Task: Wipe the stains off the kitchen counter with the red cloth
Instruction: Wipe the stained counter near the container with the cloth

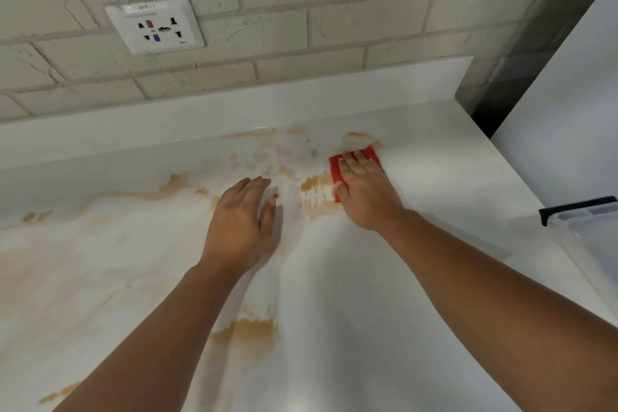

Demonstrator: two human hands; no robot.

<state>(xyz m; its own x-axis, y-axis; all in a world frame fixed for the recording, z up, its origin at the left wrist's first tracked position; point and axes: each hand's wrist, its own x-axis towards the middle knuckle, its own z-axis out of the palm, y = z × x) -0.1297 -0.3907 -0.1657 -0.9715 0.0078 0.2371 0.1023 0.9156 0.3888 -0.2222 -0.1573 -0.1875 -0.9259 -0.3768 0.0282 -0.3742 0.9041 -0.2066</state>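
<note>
Both forearms fill the lower frame: left forearm [160, 338] from bottom left, right forearm [485, 278] from bottom right, both bare, both reaching forward over the white desk [434, 217].

Left hand [239, 221]: palm down, fingers straight and close together, thumb alongside. It holds nothing. Its edges are blurred, so we cannot tell whether it rests on the desk or hovers just above it.

Right hand [364, 191]: laid flat on the red cloth [335, 170], fingers straight and slightly spread, pressing it to the desk. We see the cloth only as a red strip by the thumb and a red corner beyond the fingertips; the hand covers the rest. The cloth sits toward the back of the desk, right of the left hand.

Brown stains [317, 186] mark the desk. We note a streaked patch touching the cloth's left edge, between the two hands; a smear just past the cloth's far edge; scattered spots further back; a long faint trail running left; a darker patch beside the left forearm.

Behind the desk we log a low white upstand, then a pale brick wall [301, 27] with a white socket [154, 25]. At the right edge: a clear plastic box [588, 227] with a black strip on top, partly out of frame, and a white panel [575, 94] beside the desk.
</note>
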